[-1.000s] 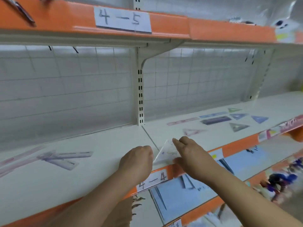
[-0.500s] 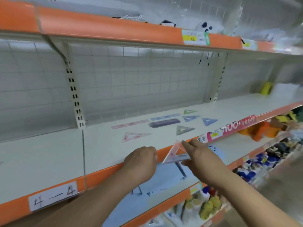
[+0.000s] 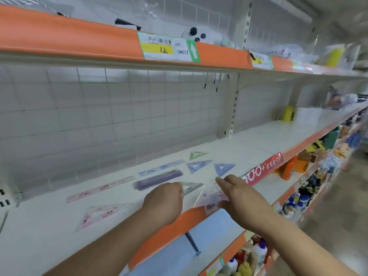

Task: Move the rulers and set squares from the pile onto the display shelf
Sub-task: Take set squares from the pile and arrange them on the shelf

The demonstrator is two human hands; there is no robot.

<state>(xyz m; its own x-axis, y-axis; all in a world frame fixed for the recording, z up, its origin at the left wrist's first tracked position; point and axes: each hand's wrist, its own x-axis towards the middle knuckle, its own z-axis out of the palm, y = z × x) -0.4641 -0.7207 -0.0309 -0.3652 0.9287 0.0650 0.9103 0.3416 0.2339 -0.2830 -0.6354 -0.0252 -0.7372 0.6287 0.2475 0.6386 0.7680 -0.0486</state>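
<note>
We see our right hand pinching a clear pink set square by its right edge. It is held tilted over the orange front lip of the display shelf, and the thumb is hidden beneath it. Our left hand is just beside it, knuckles toward us. Its fingers curl out of sight, so we cannot tell whether they grip anything. That hand partly covers a grey set square. Further back lie a purple ruler and a blue set square, both blurred.
</note>
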